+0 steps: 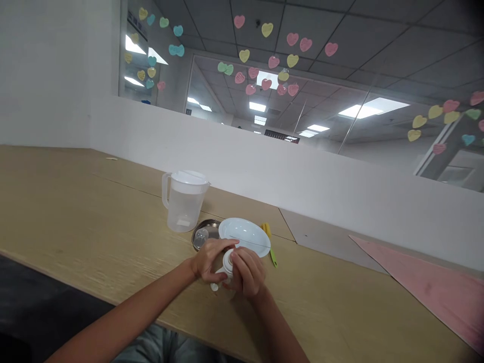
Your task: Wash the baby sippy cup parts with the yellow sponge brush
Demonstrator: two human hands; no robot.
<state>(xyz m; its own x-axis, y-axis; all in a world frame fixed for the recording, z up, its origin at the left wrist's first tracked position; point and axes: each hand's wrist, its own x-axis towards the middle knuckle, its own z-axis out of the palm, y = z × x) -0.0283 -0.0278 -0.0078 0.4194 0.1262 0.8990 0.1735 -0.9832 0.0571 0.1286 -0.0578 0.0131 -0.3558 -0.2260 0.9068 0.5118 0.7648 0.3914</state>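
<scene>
A small white object with a round, ringed top (227, 262) is held between my two hands, above the table near its front edge. My left hand (212, 258) curls around its left side, thumb and fingers closed against it. From the right, my right hand (248, 271) grips it with bent fingers over the top. The object's lower part is mostly hidden by the hands, so its exact kind cannot be made out. A small white round end (214, 287) shows below my left thumb; whether it belongs to the object is unclear.
Just beyond my hands lie a white oval bowl (242, 229) and a round metal tray (212, 227) with a clear plastic piece (201, 237) in it. A lidded translucent pitcher (185, 206) stands behind left. A yellow-headed brush with green handle (273, 258) lies right; pink cloth (434, 282) farther right.
</scene>
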